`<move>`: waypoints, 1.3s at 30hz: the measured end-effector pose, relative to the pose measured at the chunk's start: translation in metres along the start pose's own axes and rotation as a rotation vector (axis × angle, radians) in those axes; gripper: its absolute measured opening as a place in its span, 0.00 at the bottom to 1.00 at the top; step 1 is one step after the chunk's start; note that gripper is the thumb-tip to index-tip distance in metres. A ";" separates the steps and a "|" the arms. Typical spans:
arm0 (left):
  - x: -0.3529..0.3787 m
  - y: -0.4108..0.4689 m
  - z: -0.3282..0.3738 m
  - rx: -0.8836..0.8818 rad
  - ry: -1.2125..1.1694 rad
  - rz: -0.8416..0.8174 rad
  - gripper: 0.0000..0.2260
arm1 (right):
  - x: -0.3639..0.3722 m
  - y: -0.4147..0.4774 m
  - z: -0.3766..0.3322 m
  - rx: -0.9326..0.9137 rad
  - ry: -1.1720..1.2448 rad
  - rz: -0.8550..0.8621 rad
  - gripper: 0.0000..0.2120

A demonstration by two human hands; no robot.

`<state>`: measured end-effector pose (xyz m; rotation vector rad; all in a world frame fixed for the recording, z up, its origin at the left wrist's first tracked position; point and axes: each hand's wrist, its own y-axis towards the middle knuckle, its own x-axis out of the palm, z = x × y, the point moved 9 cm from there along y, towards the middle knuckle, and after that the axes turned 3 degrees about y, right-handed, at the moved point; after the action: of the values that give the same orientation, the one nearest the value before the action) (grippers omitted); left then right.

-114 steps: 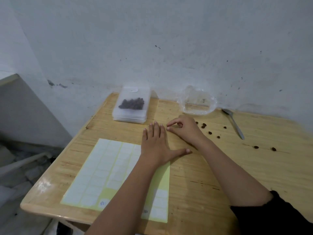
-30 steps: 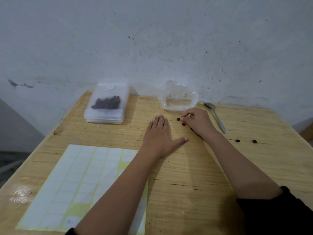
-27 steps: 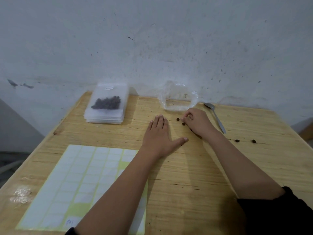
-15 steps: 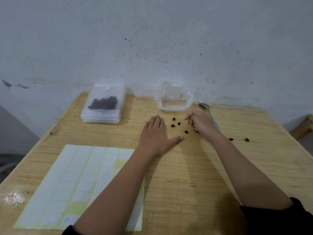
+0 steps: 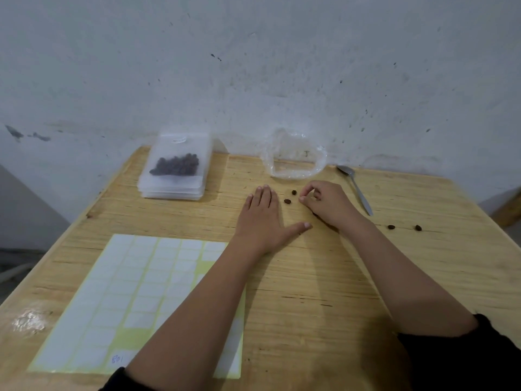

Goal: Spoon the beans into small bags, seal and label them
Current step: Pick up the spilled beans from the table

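Note:
My left hand (image 5: 263,218) lies flat on the wooden table (image 5: 324,277), palm down, fingers together and thumb out. My right hand (image 5: 328,203) rests just right of it with fingers curled and thumb pinched to forefinger; I see nothing held in it. Two loose dark beans (image 5: 287,201) lie between the two hands. Two more beans (image 5: 391,227) sit right of my right wrist. A metal spoon (image 5: 355,189) lies beyond my right hand. An open clear plastic bag (image 5: 293,162) stands by the wall. A white label sheet (image 5: 135,300) lies at front left.
A stack of small clear bags (image 5: 176,182) sits at the back left, the top one holding dark beans. A grey wall rises right behind the table. The table's left edge drops off beside the label sheet.
My right hand has slid left toward my left hand and covers beans that showed half a second ago. My left hand has stayed flat.

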<state>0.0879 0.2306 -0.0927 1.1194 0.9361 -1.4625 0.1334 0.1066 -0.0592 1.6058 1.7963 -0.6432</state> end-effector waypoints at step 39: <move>-0.001 -0.002 -0.004 0.043 -0.025 -0.046 0.47 | 0.027 -0.007 -0.030 -0.077 -0.180 -0.135 0.11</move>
<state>0.0868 0.2352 -0.0932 1.1150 0.9220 -1.5367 0.1206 0.1451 -0.0591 1.3404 1.7836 -0.7456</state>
